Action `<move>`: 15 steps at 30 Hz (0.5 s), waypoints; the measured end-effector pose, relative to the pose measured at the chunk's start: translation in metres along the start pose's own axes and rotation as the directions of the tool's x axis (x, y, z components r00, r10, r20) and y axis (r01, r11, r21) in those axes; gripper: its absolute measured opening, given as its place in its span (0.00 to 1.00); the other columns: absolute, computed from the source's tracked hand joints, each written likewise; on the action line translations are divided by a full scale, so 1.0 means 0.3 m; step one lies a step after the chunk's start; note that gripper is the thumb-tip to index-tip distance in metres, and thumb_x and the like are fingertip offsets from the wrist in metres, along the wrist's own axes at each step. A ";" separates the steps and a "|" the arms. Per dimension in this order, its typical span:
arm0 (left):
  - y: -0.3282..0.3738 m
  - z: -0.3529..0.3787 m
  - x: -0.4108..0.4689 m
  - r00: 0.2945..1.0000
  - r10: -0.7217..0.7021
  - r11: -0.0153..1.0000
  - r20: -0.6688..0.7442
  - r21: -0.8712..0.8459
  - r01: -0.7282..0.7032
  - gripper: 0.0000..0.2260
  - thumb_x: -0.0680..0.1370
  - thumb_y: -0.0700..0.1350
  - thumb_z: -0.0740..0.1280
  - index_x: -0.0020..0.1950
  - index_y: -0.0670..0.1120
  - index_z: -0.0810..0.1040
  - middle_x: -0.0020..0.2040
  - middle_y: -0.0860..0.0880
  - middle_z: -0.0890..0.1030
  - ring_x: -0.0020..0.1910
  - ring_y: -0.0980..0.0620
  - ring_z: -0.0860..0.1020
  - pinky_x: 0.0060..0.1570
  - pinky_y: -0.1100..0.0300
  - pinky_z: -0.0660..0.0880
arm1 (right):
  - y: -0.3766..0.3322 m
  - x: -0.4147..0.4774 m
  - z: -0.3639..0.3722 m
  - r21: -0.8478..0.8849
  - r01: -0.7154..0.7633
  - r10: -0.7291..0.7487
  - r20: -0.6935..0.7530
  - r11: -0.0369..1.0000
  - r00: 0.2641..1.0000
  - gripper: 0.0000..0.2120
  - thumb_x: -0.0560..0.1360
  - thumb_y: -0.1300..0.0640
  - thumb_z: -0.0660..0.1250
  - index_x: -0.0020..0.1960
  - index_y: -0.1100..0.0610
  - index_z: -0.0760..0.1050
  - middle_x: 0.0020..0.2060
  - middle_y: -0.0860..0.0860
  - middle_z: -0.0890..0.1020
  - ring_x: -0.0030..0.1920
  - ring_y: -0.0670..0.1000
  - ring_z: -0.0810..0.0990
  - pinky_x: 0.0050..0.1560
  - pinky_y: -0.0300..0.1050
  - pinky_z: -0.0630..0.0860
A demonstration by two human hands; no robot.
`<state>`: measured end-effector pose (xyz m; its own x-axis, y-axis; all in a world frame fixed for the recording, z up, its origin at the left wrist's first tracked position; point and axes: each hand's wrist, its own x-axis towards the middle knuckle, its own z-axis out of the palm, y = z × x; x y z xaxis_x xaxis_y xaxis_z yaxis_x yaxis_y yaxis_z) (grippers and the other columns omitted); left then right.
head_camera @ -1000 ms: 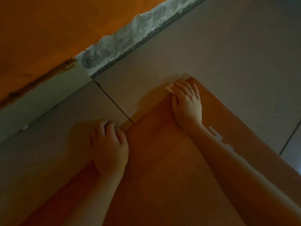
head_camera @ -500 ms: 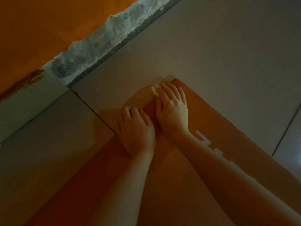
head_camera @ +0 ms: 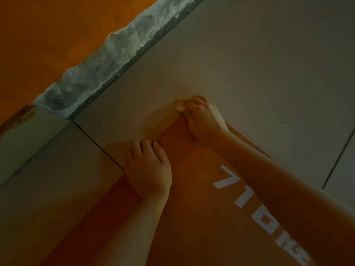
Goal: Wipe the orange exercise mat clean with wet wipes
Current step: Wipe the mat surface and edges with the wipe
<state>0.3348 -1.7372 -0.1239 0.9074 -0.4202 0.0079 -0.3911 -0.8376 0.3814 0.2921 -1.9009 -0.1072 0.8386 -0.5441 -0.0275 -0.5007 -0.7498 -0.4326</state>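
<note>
Your orange exercise mat [head_camera: 192, 217] lies flat on the floor [head_camera: 249, 64] of pale tiles. It runs from the near edge of the view up to its far end, where both your hands are.

Your right hand [head_camera: 204, 118] is at the far right corner of the mat. Its fingers are curled and hold a small crumpled wet wipe [head_camera: 180, 107], which shows pale just beyond the fingertips, at the place where the far edge of the mat meets the floor. The light is dim, so I cannot tell if the wipe touches the mat or the tile.

Your left hand [head_camera: 148, 166] is on the far edge of the mat, nearer to its left corner, well apart from the wipe. Its fingers are bent over this edge and the tips are hidden. I cannot tell if they grip the edge or only press on it.

White printed characters [head_camera: 242, 191] run along the right side of the mat, partly under your right forearm.

A dark tile joint [head_camera: 92, 139] goes under the mat beside your left hand. Beyond the floor stands an orange wall [head_camera: 48, 35] with a rough grey plaster strip [head_camera: 107, 54] at its foot.
</note>
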 end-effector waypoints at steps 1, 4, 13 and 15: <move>0.001 -0.002 0.000 1.000 -0.003 1.000 0.012 0.001 0.003 0.22 0.79 0.50 0.48 0.47 0.41 0.78 0.49 0.44 0.77 0.48 0.41 0.74 0.48 0.48 0.70 | 0.006 -0.027 0.012 0.026 -0.009 0.010 -0.049 1.000 0.999 0.15 0.82 0.59 0.56 0.64 0.57 0.77 0.63 0.52 0.78 0.67 0.54 0.70 0.66 0.48 0.64; 0.002 -0.007 -0.002 1.000 -0.014 1.000 0.024 -0.005 0.014 0.22 0.79 0.51 0.47 0.48 0.42 0.78 0.50 0.45 0.77 0.49 0.42 0.74 0.49 0.48 0.70 | 0.026 -0.034 0.033 0.068 -0.030 0.039 -0.137 0.997 0.990 0.17 0.80 0.59 0.55 0.61 0.58 0.79 0.60 0.54 0.80 0.63 0.57 0.75 0.63 0.53 0.70; -0.004 -0.003 -0.004 1.000 -0.012 1.000 0.022 -0.013 0.012 0.21 0.79 0.51 0.47 0.49 0.44 0.78 0.51 0.47 0.77 0.50 0.44 0.74 0.50 0.48 0.71 | 0.058 -0.105 0.013 0.119 -0.218 0.244 -0.293 0.969 0.924 0.12 0.77 0.65 0.58 0.46 0.62 0.80 0.38 0.55 0.82 0.43 0.58 0.79 0.44 0.51 0.72; 0.000 -0.003 -0.003 1.000 -0.019 1.000 0.013 -0.018 0.019 0.21 0.79 0.51 0.48 0.49 0.43 0.78 0.51 0.47 0.77 0.50 0.43 0.74 0.49 0.49 0.71 | 0.064 -0.167 0.014 0.104 -0.299 0.317 -0.322 0.949 0.892 0.10 0.77 0.64 0.59 0.46 0.62 0.80 0.40 0.55 0.82 0.44 0.57 0.79 0.47 0.49 0.70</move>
<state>0.3341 -1.7365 -0.1232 0.9124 -0.4091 -0.0113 -0.3713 -0.8390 0.3979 0.2413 -1.8863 -0.1177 0.5207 -0.8440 0.1285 -0.7035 -0.5094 -0.4956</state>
